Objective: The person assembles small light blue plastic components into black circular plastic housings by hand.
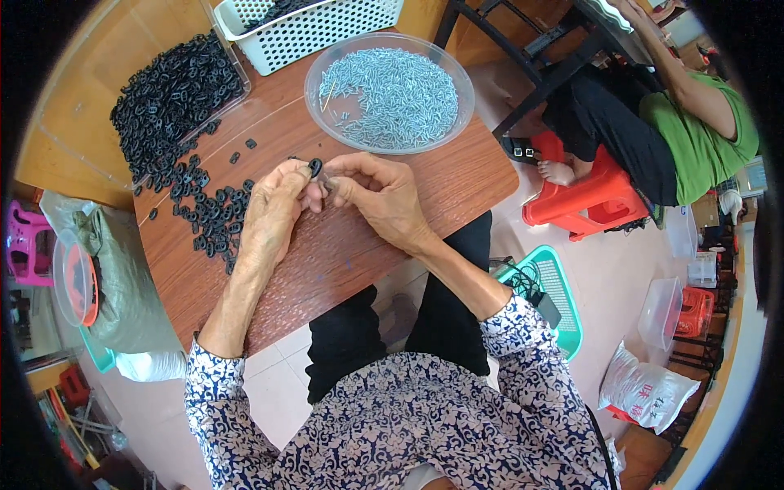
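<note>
Above the wooden table, my left hand [278, 200] is closed with thumb and fingers pinching a small black oval plastic piece [316, 166]. Close against it, my right hand [382, 198] is closed too, its thumb and forefinger pressed together near the piece. What lies between those right fingertips is too small to make out. Similar black oval pieces [214, 216] lie scattered beside my left hand. Beyond my hands stands a clear round tub [315, 122] holding many small silvery-blue pins [408, 94].
A clear box lying at the far left spills a heap of black pieces [175, 90] onto the table [327, 286]. Behind is a white perforated basket [314, 37]. At right, a person in green [698, 114] sits on a red stool [592, 196]; a turquoise basket [569, 327] stands below.
</note>
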Available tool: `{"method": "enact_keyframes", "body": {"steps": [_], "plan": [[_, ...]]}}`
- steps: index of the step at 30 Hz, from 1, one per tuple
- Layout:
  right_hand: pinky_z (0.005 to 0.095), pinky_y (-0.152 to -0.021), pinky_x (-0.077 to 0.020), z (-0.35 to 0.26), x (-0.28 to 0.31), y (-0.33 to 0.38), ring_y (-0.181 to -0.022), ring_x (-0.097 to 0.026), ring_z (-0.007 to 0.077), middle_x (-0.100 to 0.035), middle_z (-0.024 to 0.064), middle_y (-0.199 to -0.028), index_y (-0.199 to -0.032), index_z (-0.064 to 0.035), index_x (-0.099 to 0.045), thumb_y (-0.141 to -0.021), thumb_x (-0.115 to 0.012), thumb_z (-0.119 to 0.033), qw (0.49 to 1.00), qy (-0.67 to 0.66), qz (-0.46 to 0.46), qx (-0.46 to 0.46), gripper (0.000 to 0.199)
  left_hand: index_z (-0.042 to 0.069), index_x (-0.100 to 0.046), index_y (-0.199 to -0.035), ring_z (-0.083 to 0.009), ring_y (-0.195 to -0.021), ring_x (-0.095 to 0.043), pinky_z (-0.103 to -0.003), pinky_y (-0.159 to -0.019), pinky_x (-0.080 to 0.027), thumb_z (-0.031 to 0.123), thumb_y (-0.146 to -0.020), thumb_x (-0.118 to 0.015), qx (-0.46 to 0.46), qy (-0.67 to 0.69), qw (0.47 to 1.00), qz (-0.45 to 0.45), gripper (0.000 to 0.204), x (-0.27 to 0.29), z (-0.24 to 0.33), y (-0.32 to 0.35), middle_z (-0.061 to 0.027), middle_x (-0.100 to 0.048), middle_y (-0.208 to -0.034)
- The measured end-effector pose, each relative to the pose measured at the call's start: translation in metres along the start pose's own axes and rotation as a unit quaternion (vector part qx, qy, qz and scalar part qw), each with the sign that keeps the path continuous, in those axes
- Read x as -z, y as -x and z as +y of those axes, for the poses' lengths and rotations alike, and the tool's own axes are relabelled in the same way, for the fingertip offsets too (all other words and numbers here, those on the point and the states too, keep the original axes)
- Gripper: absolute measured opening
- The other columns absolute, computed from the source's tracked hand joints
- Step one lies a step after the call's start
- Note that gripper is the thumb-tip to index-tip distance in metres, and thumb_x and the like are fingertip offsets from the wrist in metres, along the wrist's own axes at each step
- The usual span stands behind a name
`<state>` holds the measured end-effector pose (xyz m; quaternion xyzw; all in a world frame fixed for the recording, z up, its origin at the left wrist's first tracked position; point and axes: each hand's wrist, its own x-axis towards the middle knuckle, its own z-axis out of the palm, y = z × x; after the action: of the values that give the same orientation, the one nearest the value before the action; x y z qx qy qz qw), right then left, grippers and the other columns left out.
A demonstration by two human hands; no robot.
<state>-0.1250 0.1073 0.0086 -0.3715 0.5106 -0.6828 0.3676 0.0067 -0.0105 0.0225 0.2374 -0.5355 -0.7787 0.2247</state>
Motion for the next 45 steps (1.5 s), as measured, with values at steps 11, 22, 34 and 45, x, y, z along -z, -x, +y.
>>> {"method": "enact_keyframes", "body": {"steps": [11, 22, 34, 45], "plan": [[0.0237, -0.069, -0.0545, 0.007, -0.002, -0.003, -0.079, -0.065, 0.0087, -0.067, 0.0071, -0.094, -0.114, 0.0022, -0.058, -0.09, -0.06, 0.003, 0.999, -0.002, -0.003, 0.033, 0.024, 0.003, -0.061, -0.089, -0.0068, -0.069, -0.053, -0.023, -0.066, -0.045, 0.016, -0.1, -0.049, -0.043, -0.285, 0.958, -0.009, 0.021, 0.001, 0.017, 0.0, 0.0008, -0.058, -0.074], [0.0219, -0.07, -0.0534, 0.003, -0.003, -0.001, -0.079, -0.062, 0.006, -0.065, 0.0027, -0.09, -0.121, 0.0007, -0.062, -0.09, -0.061, 0.002, 0.995, 0.077, 0.005, 0.056, 0.031, 0.002, -0.057, -0.085, -0.0092, -0.068, -0.05, -0.025, -0.063, -0.042, 0.011, -0.098, -0.048, -0.067, -0.35, 0.933, -0.057, 0.018, 0.008, 0.012, -0.005, -0.0008, -0.055, -0.073], [0.0236, -0.069, -0.0545, 0.003, -0.004, 0.001, -0.077, -0.064, 0.0087, -0.066, 0.0045, -0.088, -0.119, 0.0018, -0.062, -0.091, -0.06, 0.002, 0.999, 0.007, 0.008, 0.045, 0.028, 0.002, -0.059, -0.088, -0.0083, -0.069, -0.051, -0.025, -0.063, -0.043, 0.02, -0.104, -0.046, -0.109, -0.294, 0.948, -0.059, 0.027, -0.005, 0.003, -0.002, -0.0006, -0.057, -0.075], [0.0234, -0.068, -0.0525, 0.003, -0.005, 0.002, -0.075, -0.063, 0.0085, -0.066, 0.0039, -0.085, -0.12, 0.0, -0.06, -0.091, -0.058, 0.005, 0.997, 0.017, 0.029, 0.067, 0.029, 0.001, -0.061, -0.084, -0.0093, -0.065, -0.052, -0.026, -0.063, -0.043, 0.017, -0.102, -0.046, -0.125, -0.282, 0.951, -0.015, 0.029, -0.011, 0.002, -0.002, -0.0012, -0.059, -0.071]]}}
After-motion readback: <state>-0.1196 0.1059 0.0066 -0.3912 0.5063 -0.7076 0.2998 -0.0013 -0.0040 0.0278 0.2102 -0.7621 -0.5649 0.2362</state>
